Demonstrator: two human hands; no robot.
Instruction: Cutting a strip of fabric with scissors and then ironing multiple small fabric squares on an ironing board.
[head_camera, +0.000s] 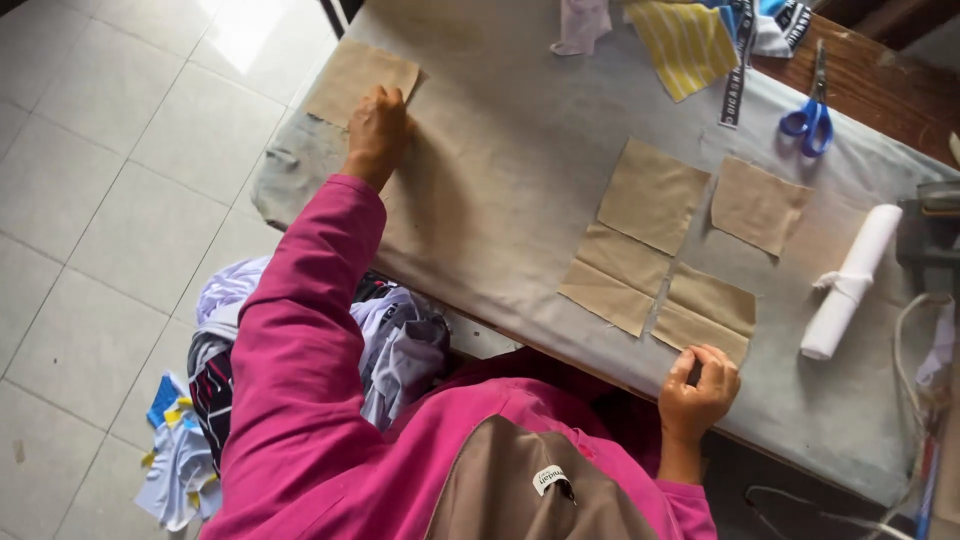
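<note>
The left hand (376, 128) lies flat, fingers together, pressing a tan rectangular fabric piece (358, 80) at the far left end of the grey cloth-covered bench (500, 180). The right hand (698, 385) is curled, fingers pinching the near edge of a folded tan fabric piece (708, 312) beside three similar pieces; blue-handled scissors (812, 115) and a white cloth roll (852, 282) lie further right.

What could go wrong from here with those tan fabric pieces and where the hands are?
1. The tan piece under the left hand overhangs the table edge; it may slide off onto the floor.
2. The right hand rests by the folded tan piece; a nudge might disturb the neighbouring cut pieces.
</note>
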